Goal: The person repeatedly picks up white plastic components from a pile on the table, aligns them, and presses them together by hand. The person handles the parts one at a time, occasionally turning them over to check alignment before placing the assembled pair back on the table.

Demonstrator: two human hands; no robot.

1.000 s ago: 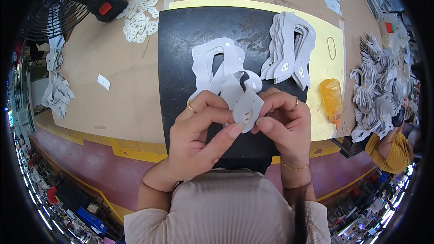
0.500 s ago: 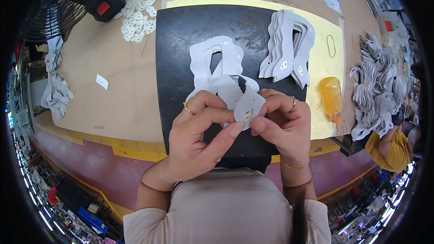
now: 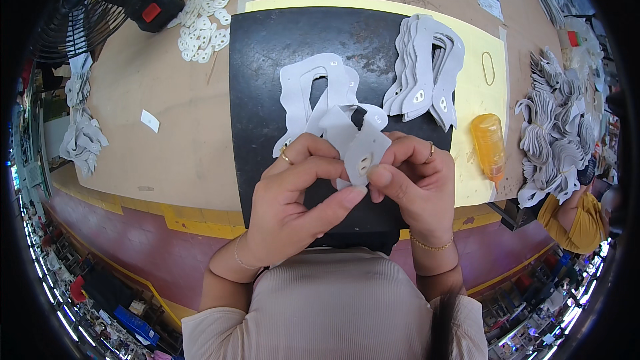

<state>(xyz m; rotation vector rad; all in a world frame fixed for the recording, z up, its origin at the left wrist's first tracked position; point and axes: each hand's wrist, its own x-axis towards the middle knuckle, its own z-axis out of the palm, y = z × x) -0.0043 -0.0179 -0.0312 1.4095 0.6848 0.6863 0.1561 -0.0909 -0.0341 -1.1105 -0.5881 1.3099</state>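
Note:
A light grey, U-shaped cut piece point(image 3: 348, 139), which looks like a shoe upper part, is curled up between my two hands. At its near end sits a small cream patch point(image 3: 364, 163) with slots. My left hand point(image 3: 293, 197) pinches the end's left edge between thumb and fingers. Thumb and fingers of my right hand point(image 3: 421, 183) close on its right edge, by the patch. Just beyond, more grey U-shaped pieces point(image 3: 291, 90) lie overlapped on the black mat point(image 3: 267, 37); my left hand partly hides them. A stack of like pieces point(image 3: 408, 67) rests at the mat's right.
An orange squeeze bottle point(image 3: 489, 147) and a rubber band point(image 3: 489, 68) lie on yellow sheeting at right. Bundled grey pieces point(image 3: 557, 127) stand beyond. Cream patches point(image 3: 200, 27) are heaped far left near a black fan point(image 3: 77, 10). Another person's yellow sleeve point(image 3: 573, 220) shows at right.
The grey piece has turned slightly in my hands, its near end now tilted more upright. My left thumb has slid down to its lower edge, and my right thumb rests closer to the patch.

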